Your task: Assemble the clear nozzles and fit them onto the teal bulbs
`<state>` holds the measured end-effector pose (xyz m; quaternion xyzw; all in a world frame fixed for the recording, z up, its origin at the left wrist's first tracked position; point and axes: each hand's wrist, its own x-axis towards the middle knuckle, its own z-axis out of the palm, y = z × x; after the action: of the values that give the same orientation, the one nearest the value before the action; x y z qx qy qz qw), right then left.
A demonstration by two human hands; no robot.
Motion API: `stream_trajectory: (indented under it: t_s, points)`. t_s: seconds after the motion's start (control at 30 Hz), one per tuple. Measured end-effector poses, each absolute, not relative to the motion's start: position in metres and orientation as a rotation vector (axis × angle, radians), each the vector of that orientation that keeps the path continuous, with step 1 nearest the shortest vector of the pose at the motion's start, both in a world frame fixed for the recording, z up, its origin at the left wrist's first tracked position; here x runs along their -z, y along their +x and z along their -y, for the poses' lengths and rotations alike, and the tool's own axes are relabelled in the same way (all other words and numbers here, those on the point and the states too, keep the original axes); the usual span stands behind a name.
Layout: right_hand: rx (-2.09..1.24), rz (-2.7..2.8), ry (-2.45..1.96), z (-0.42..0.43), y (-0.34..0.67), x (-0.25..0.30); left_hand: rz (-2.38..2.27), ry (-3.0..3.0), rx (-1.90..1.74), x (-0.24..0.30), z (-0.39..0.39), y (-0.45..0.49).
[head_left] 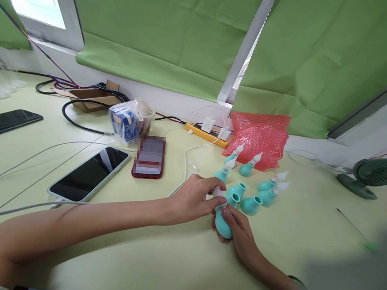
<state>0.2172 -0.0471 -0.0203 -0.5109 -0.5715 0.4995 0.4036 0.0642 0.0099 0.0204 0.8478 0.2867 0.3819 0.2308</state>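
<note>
My right hand (pixel 240 235) is closed around a teal squeeze bulb (pixel 223 226), its neck pointing up. The fingers of my left hand (pixel 197 197) pinch a whitish, translucent nozzle tip (pixel 218 192) at that neck; my fingers partly hide where the two meet. Just beyond my hands stand open-necked teal bulbs, among them one bulb (pixel 251 205) on the right and another bulb (pixel 238 190) at the middle. Several more bulbs carry pointed translucent tips, such as the tipped bulb (pixel 247 168) at the back and the tipped bulb (pixel 268 197) at the right.
Red bubble wrap (pixel 258 139) lies behind the bulbs, beside a yellow power strip (pixel 206 134). To the left are a phone (pixel 89 174) on a cable, a red-cased phone (pixel 149 157) and a plastic-wrapped pack (pixel 129 121). A green fan (pixel 377 174) stands at the right.
</note>
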Motion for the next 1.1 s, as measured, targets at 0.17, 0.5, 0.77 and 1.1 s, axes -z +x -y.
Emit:
stream_trajectory:
  t_s: [0.17,0.5,0.77,1.1]
  points:
    - [-1.247,1.542,-1.308,0.048,0.218,0.020,-0.912,2.650,-0.987,-0.029,-0.027,0.057]
    - [-1.041,1.811,-1.252,0.049,0.221,0.019,-0.816,3.080,-0.486,0.019,-0.052,0.061]
    - [-1.055,1.677,-1.264,0.050,0.221,0.020,-0.683,3.058,-0.563,0.003,-0.045,0.056]
    - [-0.346,1.784,-1.177,0.051,0.222,0.024,-0.465,2.721,-0.181,-0.053,-0.015,0.052]
